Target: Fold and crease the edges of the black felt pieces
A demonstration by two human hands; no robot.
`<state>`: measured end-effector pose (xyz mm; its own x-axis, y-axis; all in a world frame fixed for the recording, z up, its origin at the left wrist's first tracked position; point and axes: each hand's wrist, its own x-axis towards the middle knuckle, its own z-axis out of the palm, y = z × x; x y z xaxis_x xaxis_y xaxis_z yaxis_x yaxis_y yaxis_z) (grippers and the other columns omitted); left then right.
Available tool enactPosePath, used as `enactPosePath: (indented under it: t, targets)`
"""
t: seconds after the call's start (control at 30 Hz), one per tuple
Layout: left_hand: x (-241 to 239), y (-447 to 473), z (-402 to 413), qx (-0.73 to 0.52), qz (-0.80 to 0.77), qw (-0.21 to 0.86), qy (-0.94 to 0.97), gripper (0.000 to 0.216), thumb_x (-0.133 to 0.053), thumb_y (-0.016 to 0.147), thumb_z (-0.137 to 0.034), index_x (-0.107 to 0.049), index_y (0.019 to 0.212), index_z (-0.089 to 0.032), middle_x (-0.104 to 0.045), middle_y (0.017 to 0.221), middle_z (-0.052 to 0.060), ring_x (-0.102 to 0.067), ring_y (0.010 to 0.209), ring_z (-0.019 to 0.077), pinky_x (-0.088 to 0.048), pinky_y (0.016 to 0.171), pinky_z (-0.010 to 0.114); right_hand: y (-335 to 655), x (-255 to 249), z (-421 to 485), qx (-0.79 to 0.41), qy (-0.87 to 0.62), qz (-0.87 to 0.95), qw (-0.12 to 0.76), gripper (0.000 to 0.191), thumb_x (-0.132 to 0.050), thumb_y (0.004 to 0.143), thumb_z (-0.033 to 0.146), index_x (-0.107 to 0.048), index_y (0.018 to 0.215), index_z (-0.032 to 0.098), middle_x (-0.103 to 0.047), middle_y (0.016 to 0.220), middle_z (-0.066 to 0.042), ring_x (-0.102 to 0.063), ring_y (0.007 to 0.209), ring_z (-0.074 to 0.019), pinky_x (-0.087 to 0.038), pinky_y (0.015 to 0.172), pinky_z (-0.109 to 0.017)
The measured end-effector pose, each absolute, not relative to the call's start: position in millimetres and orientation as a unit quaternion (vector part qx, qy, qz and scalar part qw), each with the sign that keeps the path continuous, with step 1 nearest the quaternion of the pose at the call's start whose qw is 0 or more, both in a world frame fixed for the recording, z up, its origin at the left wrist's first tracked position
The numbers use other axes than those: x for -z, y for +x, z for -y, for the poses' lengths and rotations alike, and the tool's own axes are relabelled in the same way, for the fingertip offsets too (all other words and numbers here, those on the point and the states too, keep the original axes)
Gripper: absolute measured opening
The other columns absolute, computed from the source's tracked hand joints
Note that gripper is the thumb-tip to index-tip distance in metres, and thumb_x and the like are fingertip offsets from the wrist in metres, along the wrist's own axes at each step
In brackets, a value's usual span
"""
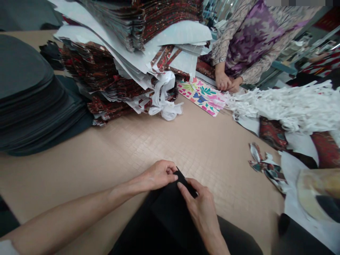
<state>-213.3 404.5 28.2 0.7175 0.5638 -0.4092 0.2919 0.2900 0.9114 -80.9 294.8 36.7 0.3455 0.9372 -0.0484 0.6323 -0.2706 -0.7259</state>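
Observation:
A piece of black fabric spreads from the front edge of the view up to a narrow corner in the middle of the table. My left hand pinches that corner from the left, thumb on top and fingers curled. Close beside it, my right hand grips the fabric's right edge, its thumb lying on top and its fingers partly hidden beneath. Another dark part of the cloth shows to the right of my right wrist.
Dark rounded panels are stacked at left. Behind them rise patterned fabric piles tied with a white strip. Across the table, a co-worker's hands meet near a colourful printed piece. White strips and scraps lie right.

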Motion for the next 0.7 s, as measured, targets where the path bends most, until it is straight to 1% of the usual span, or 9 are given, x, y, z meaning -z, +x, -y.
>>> enactPosePath:
  t: [0.1, 0.17, 0.3, 0.43, 0.53, 0.63, 0.7]
  targets:
    - [-26, -213, -412, -0.073, -0.370, 0.723, 0.579, 0.011, -0.055, 0.069, -0.022, -0.054, 0.075, -0.013, -0.049, 0.053, -0.005, -0.046, 0.045, 0.0075, -0.031, 0.044, 0.017, -83, -29, -300, -0.239, -0.761, 0.496, 0.342, 0.027, -0.055, 0.080, 0.044, -0.065, 0.086, 0.019, -0.067, 0.083, -0.005, -0.060, 0.077, -0.0209, -0.046, 0.074, -0.036]
    - [-26, -213, -416, -0.057, -0.371, 0.730, 0.571, 0.012, -0.055, 0.069, -0.023, -0.053, 0.074, -0.013, -0.051, 0.052, -0.005, -0.047, 0.043, 0.0074, -0.032, 0.044, 0.017, -84, -26, -303, -0.246, -0.762, 0.481, 0.356, 0.025, -0.057, 0.078, 0.043, -0.065, 0.086, 0.020, -0.067, 0.083, -0.004, -0.060, 0.078, -0.0204, -0.045, 0.075, -0.036]
    - [-30, -215, -420, -0.028, -0.370, 0.744, 0.556, 0.012, -0.055, 0.070, -0.023, -0.055, 0.075, -0.012, -0.052, 0.047, -0.005, -0.046, 0.040, 0.0066, -0.030, 0.043, 0.016, -85, -22, -305, -0.270, -0.757, 0.460, 0.377, 0.025, -0.058, 0.077, 0.043, -0.064, 0.082, 0.019, -0.066, 0.080, -0.004, -0.060, 0.077, -0.0192, -0.045, 0.075, -0.035]
    - [-35, -216, -422, -0.012, -0.375, 0.750, 0.545, 0.011, -0.054, 0.070, -0.021, -0.056, 0.076, -0.011, -0.052, 0.042, -0.005, -0.043, 0.038, 0.0064, -0.027, 0.041, 0.015, -85, -20, -303, -0.256, -0.757, 0.466, 0.379, 0.024, -0.058, 0.077, 0.043, -0.065, 0.079, 0.020, -0.065, 0.077, -0.003, -0.059, 0.074, -0.0180, -0.044, 0.071, -0.033]
    - [-37, -215, -423, -0.008, -0.380, 0.751, 0.539, 0.010, -0.055, 0.069, -0.019, -0.057, 0.074, -0.011, -0.052, 0.041, -0.005, -0.041, 0.037, 0.0058, -0.027, 0.041, 0.015, -84, -20, -301, -0.232, -0.739, 0.502, 0.385, 0.017, -0.058, 0.080, 0.038, -0.064, 0.081, 0.022, -0.065, 0.077, -0.001, -0.058, 0.074, -0.0164, -0.043, 0.070, -0.031]
    - [-35, -213, -424, -0.008, -0.387, 0.752, 0.533, 0.007, -0.054, 0.069, -0.018, -0.056, 0.071, -0.012, -0.051, 0.040, -0.005, -0.038, 0.034, 0.0049, -0.024, 0.040, 0.015, -83, -20, -299, -0.190, -0.706, 0.556, 0.394, 0.009, -0.057, 0.082, 0.028, -0.063, 0.088, 0.023, -0.064, 0.081, 0.001, -0.059, 0.076, -0.0141, -0.042, 0.073, -0.031]
    - [-33, -212, -424, -0.007, -0.391, 0.754, 0.528, 0.007, -0.052, 0.069, -0.017, -0.056, 0.070, -0.012, -0.050, 0.038, -0.006, -0.035, 0.032, 0.0044, -0.022, 0.038, 0.015, -83, -20, -299, -0.154, -0.685, 0.595, 0.390, 0.014, -0.056, 0.084, 0.021, -0.062, 0.096, 0.024, -0.064, 0.085, 0.000, -0.058, 0.077, -0.0131, -0.042, 0.073, -0.030]
